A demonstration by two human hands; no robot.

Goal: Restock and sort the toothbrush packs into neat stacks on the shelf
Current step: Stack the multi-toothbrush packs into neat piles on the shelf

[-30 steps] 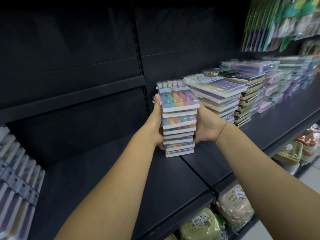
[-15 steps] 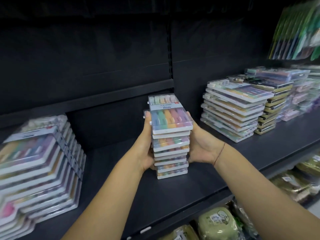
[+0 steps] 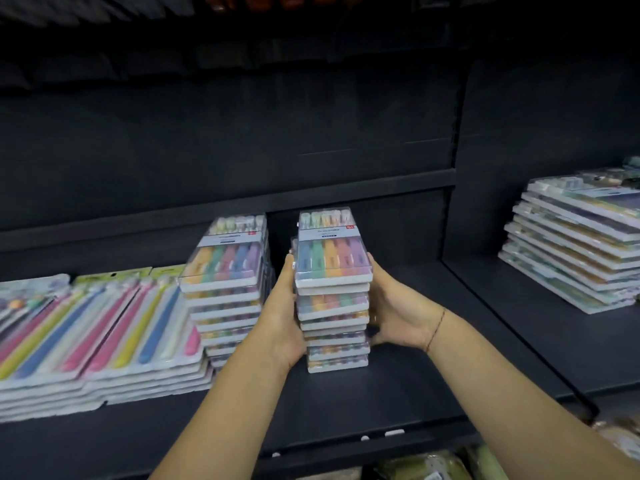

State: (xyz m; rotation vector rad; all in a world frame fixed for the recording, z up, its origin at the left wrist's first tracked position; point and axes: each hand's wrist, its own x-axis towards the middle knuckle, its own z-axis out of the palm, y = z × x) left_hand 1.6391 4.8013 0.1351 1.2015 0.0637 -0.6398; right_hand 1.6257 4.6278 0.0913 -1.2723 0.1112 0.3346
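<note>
Fingers [image 3: 376,336] of the right hand [image 3: 398,311] curl round the right side of a tall stack of clear plastic toothbrush packs [image 3: 334,327], thumb laid up along its edge. The left hand [image 3: 282,313] clasps the opposite side, thumb up at the top pack and its other fingers hidden behind the stack. The stack stands upright between the palms, its base down at the black metal shelf [image 3: 381,407]; whether its weight is on the deck cannot be told. The top pack [image 3: 330,258], a see-through box, holds five brushes side by side with blue, green, orange, red and purple handles. Just to the left, close beside the left hand, stands a second stack of the same boxed packs [image 3: 225,292], its top box showing orange, green, red, blue and purple handles. Further left lie low piles of flat blister cards of long-handled toothbrushes [image 3: 90,327] in pink, yellow and blue. Well apart to the right, past a dark divider, sits a stepped pile of wide flat packs [image 3: 571,268].
</note>
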